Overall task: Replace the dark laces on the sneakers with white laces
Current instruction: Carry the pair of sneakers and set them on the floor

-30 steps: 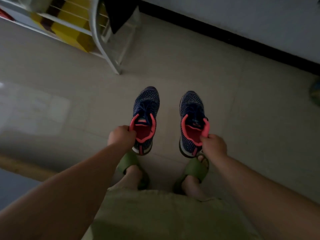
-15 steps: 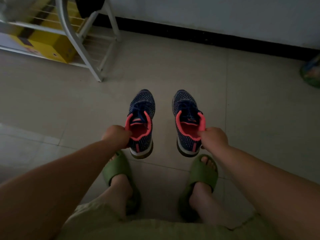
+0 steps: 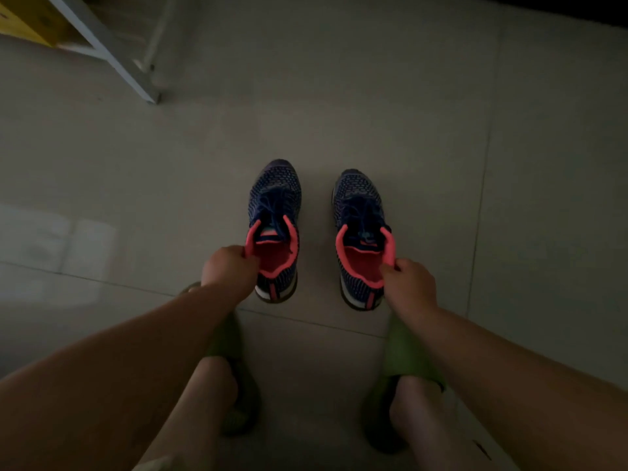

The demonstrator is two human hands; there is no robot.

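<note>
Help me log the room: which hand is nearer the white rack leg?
Left. The left hand sits below the rack leg; the right hand is farther right.

- Bare floor [image 3: 441, 130] is lying open ahead of and beside both sneakers [image 3: 275, 226].
- A rack leg [image 3: 112, 59] is standing far left, well apart.
- My slippers [image 3: 224, 338] are crowding the near side.

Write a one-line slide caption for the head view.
Left hand and right hand each pinch a dark-laced sneaker's pink collar.

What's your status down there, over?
Left hand pinches left sneaker collar; right hand pinches right sneaker. Dark laces still in. Nothing blocking.
</note>
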